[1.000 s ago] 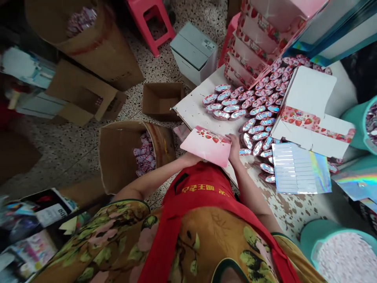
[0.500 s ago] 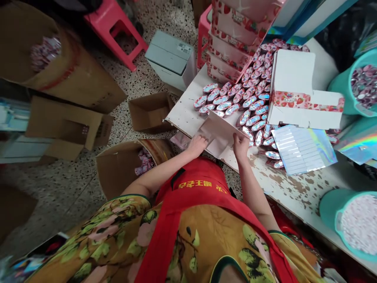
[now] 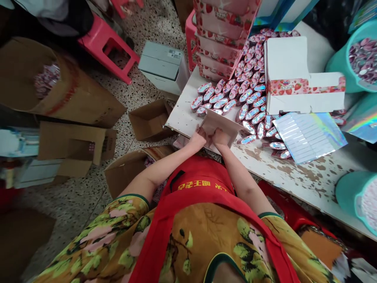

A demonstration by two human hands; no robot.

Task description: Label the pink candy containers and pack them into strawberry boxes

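Both my hands grip one flat white carton blank (image 3: 221, 122) at the near corner of the white worktable (image 3: 297, 177). My left hand (image 3: 198, 138) holds its left edge and my right hand (image 3: 220, 136) its near edge, fingers curled over the card. The two hands almost touch. Just beyond the blank lie several shiny oval candy packs (image 3: 235, 98) spread in rows on the table. An open strawberry-print box (image 3: 297, 82) lies flat to the right of them.
Strawberry boxes (image 3: 224, 35) are stacked at the table's far corner. A holographic sheet (image 3: 306, 133) lies right of the candies. Teal tubs (image 3: 356, 192) stand at the right. Cardboard cartons (image 3: 126, 169), a grey box (image 3: 163, 67) and a pink stool (image 3: 107, 43) crowd the floor on the left.
The carton blank showed its pink printed face a second ago; now its white side is up. My hands have drawn close together on it.
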